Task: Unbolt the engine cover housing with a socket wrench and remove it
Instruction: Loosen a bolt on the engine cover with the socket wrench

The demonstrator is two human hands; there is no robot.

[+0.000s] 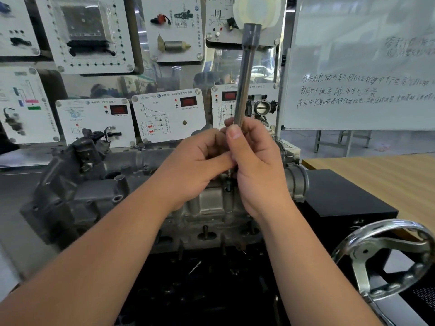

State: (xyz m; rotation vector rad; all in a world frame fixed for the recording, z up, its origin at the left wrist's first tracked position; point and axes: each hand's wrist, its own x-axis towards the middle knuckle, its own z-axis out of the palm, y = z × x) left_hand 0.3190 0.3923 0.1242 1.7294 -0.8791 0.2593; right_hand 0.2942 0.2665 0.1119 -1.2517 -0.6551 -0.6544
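A long steel socket wrench (246, 74) stands nearly upright above the grey engine cover housing (98, 184), its hexagonal head at the top. My right hand (256, 165) grips the lower part of its shaft, thumb pointing up along it. My left hand (200, 163) is curled against the shaft's lower end, fingers tucked beside the right hand; what its fingertips pinch is hidden. Just below the hands a small bolt or stud (228, 184) sticks up from the housing. The wrench's lower tip is covered by my hands.
A chrome handwheel (386, 257) stands at the lower right beside a black box (341, 198) and a wooden table (376, 170). Training panels (168, 114) line the wall behind the engine. A whiteboard (362, 67) stands at the right. Dark loose parts lie below the housing.
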